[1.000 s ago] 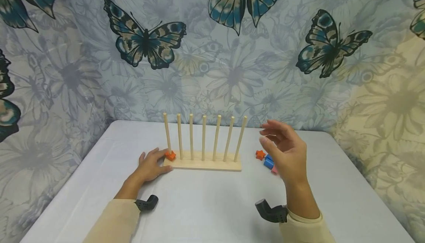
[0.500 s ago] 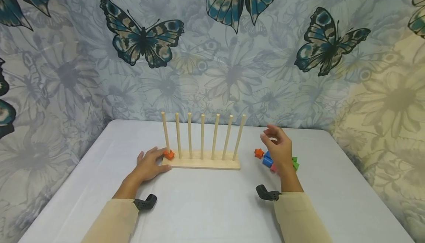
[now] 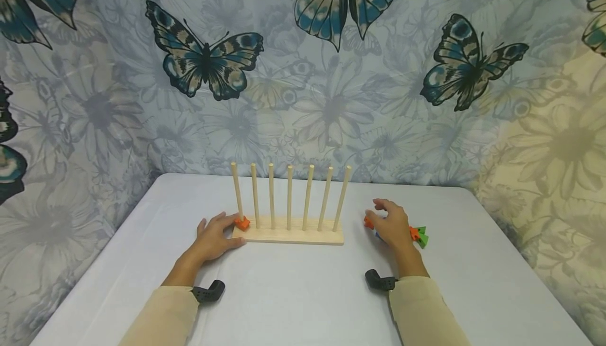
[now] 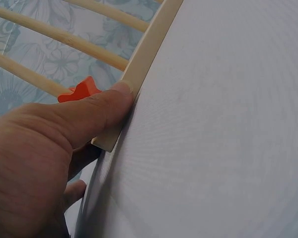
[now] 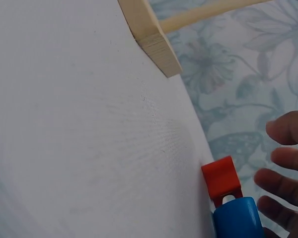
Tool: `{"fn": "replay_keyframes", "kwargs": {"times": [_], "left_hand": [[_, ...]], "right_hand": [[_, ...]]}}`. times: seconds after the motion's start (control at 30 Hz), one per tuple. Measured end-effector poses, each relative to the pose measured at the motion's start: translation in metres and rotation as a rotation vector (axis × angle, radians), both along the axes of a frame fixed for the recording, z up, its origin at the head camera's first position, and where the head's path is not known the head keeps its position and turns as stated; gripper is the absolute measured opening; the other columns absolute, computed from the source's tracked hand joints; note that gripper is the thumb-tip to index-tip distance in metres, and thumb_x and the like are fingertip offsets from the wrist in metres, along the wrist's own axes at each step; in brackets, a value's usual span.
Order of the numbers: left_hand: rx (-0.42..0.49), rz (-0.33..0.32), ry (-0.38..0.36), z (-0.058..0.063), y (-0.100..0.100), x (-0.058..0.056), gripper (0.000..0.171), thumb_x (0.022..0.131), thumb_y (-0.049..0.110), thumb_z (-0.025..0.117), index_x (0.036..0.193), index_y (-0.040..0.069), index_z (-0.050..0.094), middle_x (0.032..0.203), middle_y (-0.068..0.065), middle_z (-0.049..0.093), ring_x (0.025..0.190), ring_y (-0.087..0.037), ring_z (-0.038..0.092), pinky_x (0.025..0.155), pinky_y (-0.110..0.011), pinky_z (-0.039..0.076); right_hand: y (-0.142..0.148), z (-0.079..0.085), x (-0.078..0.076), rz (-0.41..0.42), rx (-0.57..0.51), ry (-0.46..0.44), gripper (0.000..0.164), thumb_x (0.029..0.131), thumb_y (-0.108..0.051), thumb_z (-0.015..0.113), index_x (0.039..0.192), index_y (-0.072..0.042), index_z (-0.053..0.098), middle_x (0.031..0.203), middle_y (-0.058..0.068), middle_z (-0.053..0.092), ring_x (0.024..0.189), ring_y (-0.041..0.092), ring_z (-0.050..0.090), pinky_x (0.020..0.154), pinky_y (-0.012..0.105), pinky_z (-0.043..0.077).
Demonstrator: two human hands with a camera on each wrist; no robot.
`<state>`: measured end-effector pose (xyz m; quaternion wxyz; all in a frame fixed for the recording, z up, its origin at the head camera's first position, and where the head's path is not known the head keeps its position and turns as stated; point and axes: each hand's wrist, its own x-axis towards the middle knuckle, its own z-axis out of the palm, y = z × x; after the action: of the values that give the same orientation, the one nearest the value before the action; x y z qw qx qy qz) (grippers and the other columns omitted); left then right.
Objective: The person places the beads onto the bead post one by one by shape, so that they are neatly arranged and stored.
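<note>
A wooden peg stand (image 3: 289, 235), a flat base with several upright pegs, stands on the table. My left hand (image 3: 214, 238) holds its left end, thumb (image 4: 107, 104) along the front edge and fingers at the far side. An orange star-shaped bead (image 3: 242, 224) sits low on the leftmost peg, beside those fingers. My right hand (image 3: 392, 226) hovers low over a small group of beads, fingers loosely bent and apart, nothing between them. Close to its fingertips are an orange bead (image 5: 221, 177) and a blue bead (image 5: 238, 218). The hand partly hides the group in the head view.
To the right of my right wrist lie another orange bead (image 3: 414, 233) and a green bead (image 3: 423, 237). A white cloth covers the table (image 3: 293, 293). Behind it hangs a butterfly-patterned backdrop (image 3: 331, 109).
My right hand has moved down and slightly left, over the beads, uncovering the green and orange ones at its right. The left hand keeps its hold on the peg stand.
</note>
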<state>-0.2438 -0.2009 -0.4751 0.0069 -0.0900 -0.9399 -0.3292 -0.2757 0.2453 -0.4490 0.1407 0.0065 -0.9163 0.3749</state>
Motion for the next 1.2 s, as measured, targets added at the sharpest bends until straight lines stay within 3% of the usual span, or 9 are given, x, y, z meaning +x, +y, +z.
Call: {"fn": "replay_keyframes", "kwargs": {"times": [0.27,0.47,0.7,0.97,1.2], "left_hand": [[-0.009,0.002,-0.004,0.0005,0.0009,0.0000,0.077,0.077,0.040,0.080,0.140,0.006,0.050,0.142,-0.019,0.046,0.139,-0.039,0.024,0.109,-0.059,-0.007],[-0.013,0.003,-0.006,-0.0001,0.0007,0.0002,0.077,0.077,0.040,0.080,0.140,0.006,0.051,0.142,-0.019,0.046,0.139,-0.040,0.024,0.109,-0.060,-0.006],[-0.023,0.002,0.002,-0.0003,0.0012,0.0003,0.078,0.077,0.042,0.079,0.140,0.006,0.050,0.142,-0.019,0.046,0.138,-0.040,0.025,0.109,-0.060,-0.005],[-0.019,0.004,0.005,-0.0007,0.0012,0.0008,0.077,0.077,0.039,0.080,0.140,0.005,0.051,0.142,-0.019,0.047,0.138,-0.039,0.025,0.109,-0.059,-0.006],[-0.021,0.005,0.009,-0.0009,0.0018,0.0015,0.079,0.076,0.041,0.080,0.139,0.005,0.051,0.141,-0.021,0.047,0.138,-0.041,0.025,0.108,-0.061,-0.005]], "right_hand": [[0.0052,-0.0004,0.0020,0.070,0.143,-0.078,0.047,0.087,-0.022,0.070,0.126,0.003,0.059,0.112,0.022,0.064,0.106,0.041,0.055,0.088,0.056,0.044],[0.0066,-0.0045,0.0003,0.035,0.266,-0.166,0.047,0.083,-0.024,0.073,0.123,0.000,0.062,0.112,0.020,0.064,0.105,0.041,0.055,0.086,0.058,0.044],[0.0075,-0.0041,0.0000,0.027,0.331,-0.176,0.041,0.082,-0.023,0.073,0.117,-0.003,0.066,0.105,0.018,0.063,0.098,0.037,0.057,0.079,0.059,0.044],[0.0062,-0.0036,-0.0002,0.028,0.290,-0.182,0.033,0.082,-0.023,0.073,0.109,-0.004,0.067,0.099,0.012,0.063,0.091,0.032,0.056,0.078,0.054,0.045],[0.0042,0.0009,0.0028,-0.003,0.128,-0.159,0.030,0.083,-0.024,0.069,0.105,-0.007,0.058,0.102,0.014,0.064,0.090,0.032,0.055,0.076,0.047,0.047]]}}
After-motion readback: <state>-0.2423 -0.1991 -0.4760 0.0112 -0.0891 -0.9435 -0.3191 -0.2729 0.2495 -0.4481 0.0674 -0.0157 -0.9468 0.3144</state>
